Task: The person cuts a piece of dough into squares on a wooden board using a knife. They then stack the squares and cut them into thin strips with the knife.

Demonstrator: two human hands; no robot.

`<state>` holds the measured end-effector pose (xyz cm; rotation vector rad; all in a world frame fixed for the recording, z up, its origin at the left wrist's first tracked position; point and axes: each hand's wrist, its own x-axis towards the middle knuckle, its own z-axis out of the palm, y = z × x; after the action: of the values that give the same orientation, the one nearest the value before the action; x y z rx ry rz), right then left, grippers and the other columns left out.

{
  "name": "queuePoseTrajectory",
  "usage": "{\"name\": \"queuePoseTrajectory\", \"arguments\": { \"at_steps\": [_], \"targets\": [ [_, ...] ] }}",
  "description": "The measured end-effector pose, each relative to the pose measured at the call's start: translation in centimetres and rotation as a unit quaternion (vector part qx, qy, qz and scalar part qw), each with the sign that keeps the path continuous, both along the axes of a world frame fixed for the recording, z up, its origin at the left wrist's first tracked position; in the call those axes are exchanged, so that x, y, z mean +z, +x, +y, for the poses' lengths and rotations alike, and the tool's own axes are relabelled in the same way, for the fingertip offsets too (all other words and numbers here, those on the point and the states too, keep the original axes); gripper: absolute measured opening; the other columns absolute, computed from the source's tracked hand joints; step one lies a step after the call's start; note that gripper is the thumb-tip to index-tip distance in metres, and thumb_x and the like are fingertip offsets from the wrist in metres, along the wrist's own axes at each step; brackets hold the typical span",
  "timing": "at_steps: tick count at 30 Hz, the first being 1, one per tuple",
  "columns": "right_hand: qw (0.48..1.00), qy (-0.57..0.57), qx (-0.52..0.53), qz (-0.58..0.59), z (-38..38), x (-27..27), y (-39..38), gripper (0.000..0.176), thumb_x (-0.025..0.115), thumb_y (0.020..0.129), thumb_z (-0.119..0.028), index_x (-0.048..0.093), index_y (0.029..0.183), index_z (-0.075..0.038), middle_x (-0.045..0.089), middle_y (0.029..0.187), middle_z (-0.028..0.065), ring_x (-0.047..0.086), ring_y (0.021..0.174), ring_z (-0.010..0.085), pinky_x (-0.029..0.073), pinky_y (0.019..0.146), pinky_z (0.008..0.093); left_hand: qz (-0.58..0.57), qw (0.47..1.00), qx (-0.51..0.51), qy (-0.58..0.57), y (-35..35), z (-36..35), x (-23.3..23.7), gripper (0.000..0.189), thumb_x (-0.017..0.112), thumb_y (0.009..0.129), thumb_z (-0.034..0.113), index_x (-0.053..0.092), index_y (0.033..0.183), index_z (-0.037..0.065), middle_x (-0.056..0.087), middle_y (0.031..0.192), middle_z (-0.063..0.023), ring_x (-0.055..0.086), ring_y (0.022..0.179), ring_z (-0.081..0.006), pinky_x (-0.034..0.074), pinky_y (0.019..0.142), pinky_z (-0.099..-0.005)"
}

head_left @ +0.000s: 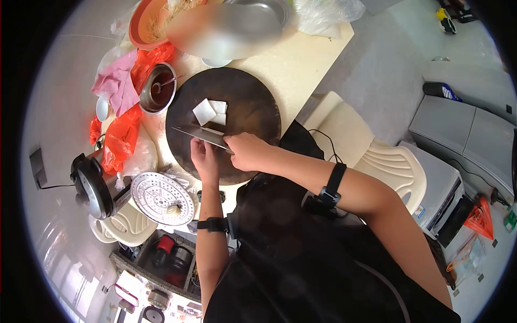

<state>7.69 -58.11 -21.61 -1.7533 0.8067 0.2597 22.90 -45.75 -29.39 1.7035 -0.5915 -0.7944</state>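
A round dark chopping board (253, 102) lies on the table in front of me. My right hand (245, 151) is closed round the handle of a cleaver (199, 133), its wide blade slanting across the board toward the left. Just beyond the blade sit white, flat-sided pieces (204, 112) that look like tofu, cut into a few blocks. My left hand (204, 159) is on the near side of the blade, its fingers bent and their tips against or very close to the steel. Whatever those fingers may hold is hidden.
A metal pot (157, 89) with dark liquid stands left of the board. Nearby are red plastic bags (119, 140), a pink cloth (117, 86), a perforated steamer plate (161, 199) and an electric cooker (92, 185). An orange bowl (141, 27) is beyond. Plastic chairs (396, 169) stand right.
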Motion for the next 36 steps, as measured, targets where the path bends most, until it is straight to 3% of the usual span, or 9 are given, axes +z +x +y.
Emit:
{"name": "queuePoseTrajectory", "arguments": {
  "at_steps": [1, 13, 22, 27, 30, 36],
  "targets": [
    [1.0, -0.005, -0.008, -0.008, 0.1, -0.3, 0.1, 0.036, 0.064, 0.087, -0.004, 0.067, 0.121, 0.005, 0.076, 0.104, 0.0277, 0.073, 0.102, 0.0463, 0.059, 0.091, 0.054, -0.001, 1.0, -0.003, 0.002, 0.1, 0.1, 0.0, 0.009, 0.058, 0.112, 0.009, 0.057, 0.111, 0.001, 0.068, 0.097, -0.0034, 0.064, 0.087, -0.0079, 0.057, 0.078, -0.0262],
    [1.0, 0.022, 0.015, 0.011, -0.4, 1.1, -3.0, 0.035, 0.064, 0.087, -0.007, 0.067, 0.12, 0.002, 0.075, 0.104, 0.0285, 0.073, 0.102, 0.0465, 0.059, 0.089, 0.0528, 0.029, 0.999, 0.008, -0.014, 0.5, 0.3, -1.0, 0.008, 0.056, 0.112, 0.008, 0.056, 0.116, 0.0, 0.066, 0.1, -0.0059, 0.066, 0.089, -0.0111, 0.061, 0.084, -0.0294],
    [0.999, 0.03, 0.014, 0.021, -0.3, -1.5, -1.9, 0.049, 0.064, 0.088, -0.009, 0.065, 0.136, 0.002, 0.076, 0.108, 0.0281, 0.074, 0.105, 0.0442, 0.06, 0.091, 0.0511, 0.015, 1.0, 0.002, 0.003, -0.3, -0.3, 0.3, 0.009, 0.056, 0.112, 0.008, 0.056, 0.115, 0.001, 0.064, 0.1, -0.0049, 0.065, 0.09, -0.0106, 0.062, 0.085, -0.0303],
    [1.0, 0.015, 0.01, 0.024, -0.2, -0.5, -2.4, 0.045, 0.066, 0.088, -0.01, 0.067, 0.132, -0.002, 0.076, 0.108, 0.0279, 0.073, 0.105, 0.0447, 0.06, 0.092, 0.0512, 0.021, 1.0, 0.004, 0.0, 0.2, -0.1, -0.3, 0.009, 0.057, 0.112, 0.009, 0.056, 0.114, 0.0, 0.063, 0.103, -0.0052, 0.064, 0.091, -0.0104, 0.063, 0.084, -0.0306],
    [0.999, 0.035, 0.026, 0.034, -0.6, 0.1, -3.9, 0.041, 0.065, 0.089, -0.01, 0.068, 0.128, -0.001, 0.076, 0.107, 0.0281, 0.073, 0.104, 0.0453, 0.059, 0.092, 0.0521, 0.027, 1.0, -0.009, 0.001, 0.1, 0.1, -0.3, 0.014, 0.058, 0.113, 0.014, 0.055, 0.119, 0.002, 0.064, 0.108, -0.0059, 0.065, 0.097, -0.0123, 0.061, 0.091, -0.0323],
    [1.0, 0.025, 0.003, -0.008, 0.2, -2.4, -4.3, 0.055, 0.063, 0.089, -0.008, 0.063, 0.144, -0.001, 0.076, 0.109, 0.0268, 0.074, 0.103, 0.0439, 0.059, 0.092, 0.0502, 0.033, 0.999, -0.005, -0.013, 0.7, 0.4, -0.9, 0.012, 0.058, 0.112, 0.013, 0.056, 0.117, 0.002, 0.062, 0.106, -0.0046, 0.064, 0.095, -0.0115, 0.063, 0.09, -0.0325]
  ]
}}
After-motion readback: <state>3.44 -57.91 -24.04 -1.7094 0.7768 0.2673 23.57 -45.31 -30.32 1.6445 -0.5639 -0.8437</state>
